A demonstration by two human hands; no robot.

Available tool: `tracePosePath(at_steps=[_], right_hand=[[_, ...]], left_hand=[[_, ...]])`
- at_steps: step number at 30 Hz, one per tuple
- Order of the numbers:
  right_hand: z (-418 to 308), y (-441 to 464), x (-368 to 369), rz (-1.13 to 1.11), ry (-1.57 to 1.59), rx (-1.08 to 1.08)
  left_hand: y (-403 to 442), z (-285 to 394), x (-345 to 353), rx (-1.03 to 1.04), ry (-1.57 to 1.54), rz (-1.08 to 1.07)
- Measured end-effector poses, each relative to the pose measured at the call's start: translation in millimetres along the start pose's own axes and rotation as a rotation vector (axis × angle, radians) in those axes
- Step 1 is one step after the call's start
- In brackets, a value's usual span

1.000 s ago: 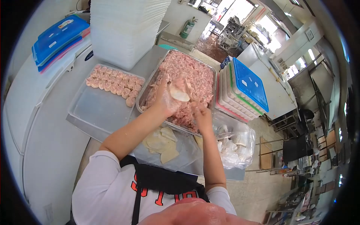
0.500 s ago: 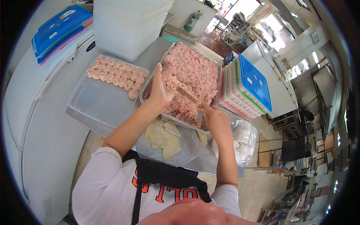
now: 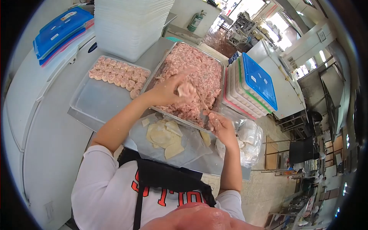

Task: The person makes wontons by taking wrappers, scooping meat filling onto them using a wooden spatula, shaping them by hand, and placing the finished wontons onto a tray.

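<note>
Over the metal tray (image 3: 155,73) of ground meat (image 3: 199,61), my left hand (image 3: 168,91) is closed around a meat-filled dumpling (image 3: 186,92), blurred by motion. My right hand (image 3: 222,128) grips a thin flat spatula (image 3: 202,100) at the tray's near right corner; its blade points up and left, close to the dumpling. Round dumpling wrappers (image 3: 165,136) lie loosely on a plastic sheet (image 3: 191,153) in front of the tray. Left of the tray, finished dumplings (image 3: 115,74) stand in rows at the far end of a clear shallow container (image 3: 101,99).
A tall stack of clear containers (image 3: 130,30) stands behind the dumplings. To the right are stacked filled boxes under a blue lid (image 3: 258,82) and a plastic bag of white contents (image 3: 247,142). More lids (image 3: 63,32) rest on the white freezer (image 3: 34,96) at left.
My left hand has turned over and shifted slightly right with the dumpling. My right hand has moved down a little and rotated, its fingers now facing up, still holding the spatula.
</note>
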State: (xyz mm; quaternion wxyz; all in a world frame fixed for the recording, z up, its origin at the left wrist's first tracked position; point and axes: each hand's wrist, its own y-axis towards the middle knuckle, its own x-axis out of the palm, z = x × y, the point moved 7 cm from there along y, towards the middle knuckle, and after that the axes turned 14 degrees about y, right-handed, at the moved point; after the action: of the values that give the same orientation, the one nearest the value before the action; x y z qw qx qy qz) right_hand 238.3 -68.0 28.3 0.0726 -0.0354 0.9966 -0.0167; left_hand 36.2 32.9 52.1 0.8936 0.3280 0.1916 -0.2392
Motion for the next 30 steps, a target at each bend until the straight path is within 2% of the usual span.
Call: tracePosePath(at_steps=[2, 3, 5, 6, 9, 11, 12, 14, 15, 17, 18, 20, 21, 23, 24, 26, 27, 30], right_hand=[[-7, -12, 0, 0.013, -0.127, 0.046], [-9, -17, 0, 0.022, -0.188, 0.07], [0, -16, 5, 0.005, -0.295, -0.207], [1, -18, 8, -0.001, -0.349, -0.343], [21, -12, 8, -0.1, -0.368, -0.049], [29, -2, -14, -0.092, -0.379, -0.15], [31, 1, -22, -0.091, -0.386, -0.203], [-10, -12, -14, 0.063, -0.798, -0.252], [-26, -15, -9, 0.144, -1.004, -0.279], [-19, -18, 9, 0.132, -0.914, -0.469], [-13, -19, 12, 0.126, -0.867, -0.56], [25, 2, -14, 0.18, -1.041, -0.353], [34, 11, -30, 0.204, -1.13, -0.256], [34, 8, -50, 0.166, -1.05, -0.209], [36, 5, -56, 0.15, -1.009, -0.18], [25, -6, -55, 0.157, -0.634, -0.158], [19, -10, -55, 0.159, -0.45, -0.148], [6, -12, -20, -0.015, -0.343, -0.34]], left_hand=[[4, 11, 11, 0.096, 0.138, -0.102], [7, 9, 18, -0.001, 0.114, -0.256], [5, 9, 30, -0.2, 0.064, -0.571], [7, 6, 30, -0.134, 0.138, -0.495], [2, -21, 40, 0.069, 0.349, -0.286], [-2, -28, 46, 0.207, 0.487, -0.18], [2, -33, 49, 0.076, 0.436, -0.252], [8, -41, 51, -0.187, 0.327, -0.386], [10, -45, 49, -0.174, 0.297, -0.327], [10, -59, 49, -0.147, 0.233, -0.208], [10, -58, 50, -0.159, 0.263, -0.251], [10, -55, 52, -0.177, 0.325, -0.357], [6, -55, 47, -0.131, 0.337, -0.25], [-11, -62, 35, -0.036, 0.369, -0.047], [-7, -59, 32, -0.093, 0.384, -0.147], [-9, -40, 19, -0.222, 0.399, -0.349], [-6, -31, 16, -0.204, 0.409, -0.377], [-2, -19, 17, -0.14, 0.424, -0.394]])
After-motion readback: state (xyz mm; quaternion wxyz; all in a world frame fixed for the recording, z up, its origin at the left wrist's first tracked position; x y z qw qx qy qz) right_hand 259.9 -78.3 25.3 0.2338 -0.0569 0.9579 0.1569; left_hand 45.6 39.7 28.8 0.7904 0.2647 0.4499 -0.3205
